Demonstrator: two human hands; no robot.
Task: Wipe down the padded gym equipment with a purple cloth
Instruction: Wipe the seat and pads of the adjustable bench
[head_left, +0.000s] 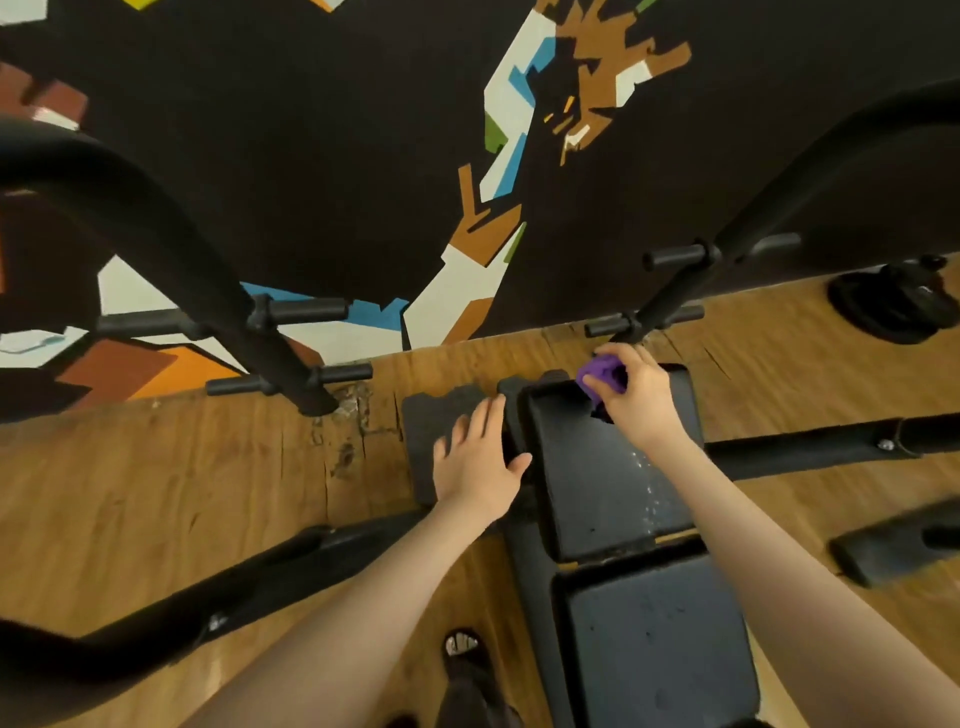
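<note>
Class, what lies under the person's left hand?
The left hand rests flat on a dark floor mat beside the bench pad. The mat beneath the palm is hidden.

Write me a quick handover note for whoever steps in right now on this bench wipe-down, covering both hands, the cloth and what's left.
Right hand: closed around the bunched purple cloth, pressed at the far end of the upper bench pad.
Left hand: open, empty, resting flat at the left edge of that pad, over a dark floor mat.
Done so far: hard to judge; pale specks still show along the upper pad's right side.
Left: work the cloth back down the upper pad, then the lower seat pad, which looks dull and spotted.
</note>
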